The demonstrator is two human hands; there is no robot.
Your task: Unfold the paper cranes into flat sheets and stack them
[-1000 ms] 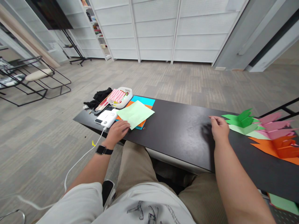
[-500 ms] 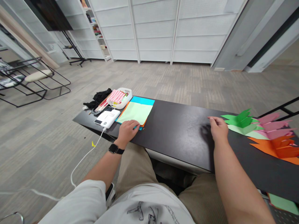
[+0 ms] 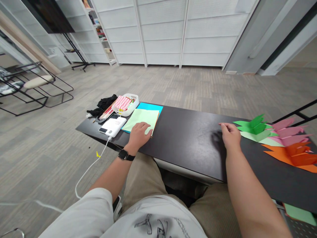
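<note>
A pale green paper sheet [image 3: 141, 116] lies on a dark bench [image 3: 188, 132], atop a blue sheet [image 3: 155, 107] that shows past its far edge. The left hand [image 3: 140, 134] is the nearer one: palm down at the sheet's near edge, fingers loosely bent, thumb spread apart, grasping nothing visible. From this hand the sheet extends away from the person; it looks nearly square, so no long axis is clear, and its side edges slant rightward. The right hand [image 3: 230, 134] is well apart, to the sheet's right, curled narrow with thumb against forefinger; I cannot tell whether anything thin is pinched. Farther right of the sheet stand green [image 3: 257, 125], pink and orange folded papers [image 3: 296, 155]. Just left of it lies a white device [image 3: 113, 125].
</note>
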